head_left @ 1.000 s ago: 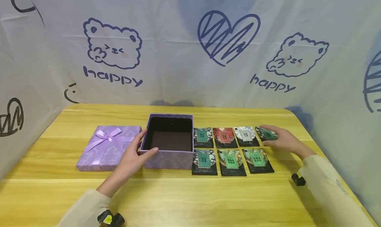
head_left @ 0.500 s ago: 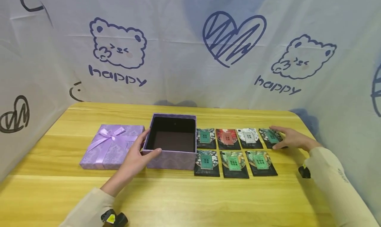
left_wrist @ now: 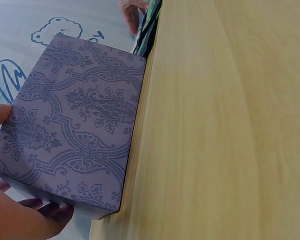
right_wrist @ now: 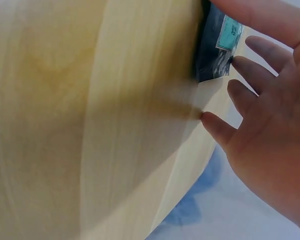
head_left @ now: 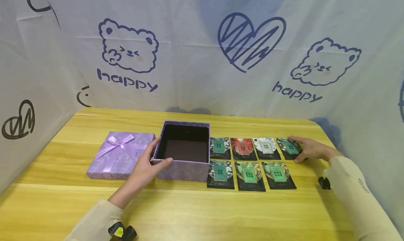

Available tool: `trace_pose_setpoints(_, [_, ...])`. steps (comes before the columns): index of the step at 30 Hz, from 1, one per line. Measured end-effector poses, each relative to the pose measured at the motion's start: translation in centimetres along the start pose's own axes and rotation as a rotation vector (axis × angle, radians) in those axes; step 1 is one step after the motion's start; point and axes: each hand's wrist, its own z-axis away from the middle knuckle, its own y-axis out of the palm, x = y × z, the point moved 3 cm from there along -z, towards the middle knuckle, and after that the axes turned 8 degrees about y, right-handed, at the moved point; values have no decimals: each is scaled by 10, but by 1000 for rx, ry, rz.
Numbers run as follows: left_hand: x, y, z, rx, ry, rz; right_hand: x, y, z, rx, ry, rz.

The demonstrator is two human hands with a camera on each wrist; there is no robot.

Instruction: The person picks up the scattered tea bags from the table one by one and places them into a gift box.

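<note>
A purple patterned box [head_left: 183, 171] stands without its lid on the table, its dark inside facing up. My left hand [head_left: 146, 167] holds it at the near left corner, thumb at the front rim and fingers along the left side. In the left wrist view, fingers [left_wrist: 57, 212] bend round the box's end. My right hand [head_left: 310, 149] is at the right edge of a dark floral sachet with a green label [head_left: 288, 148], which lies flat at the far right of the back row. The right wrist view has the fingers [right_wrist: 252, 75] spread and fairly straight beside that sachet [right_wrist: 217, 47].
A purple lid with a ribbon bow [head_left: 121, 155] lies left of the box. In the back row are a green-labelled sachet [head_left: 220, 148], a red one [head_left: 243, 148] and a white one [head_left: 266, 148]. Three more sachets [head_left: 249, 176] form the front row. A printed cloth [head_left: 189, 58] hangs behind.
The right hand has set the tilted floral sachet flat at the back row's right end, and its fingers have shifted to the sachet's right edge. The left hand stays on the box.
</note>
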Motion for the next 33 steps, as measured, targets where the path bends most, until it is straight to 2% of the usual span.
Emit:
trace_pose_setpoints(13, [-2, 1, 0, 5, -13, 13, -8, 4, 5, -118, -37, 53])
trace_pose_setpoints(21, [2, 2, 1, -1, -20, 7, 1, 5, 10, -209, -77, 74])
trace_pose_setpoints(31, [4, 1, 3, -11, -6, -1, 11, 7, 12, -281, -106, 113])
trace_pose_setpoints(33, [4, 2, 3, -14, -3, -5, 15, 9, 13, -280, -100, 91])
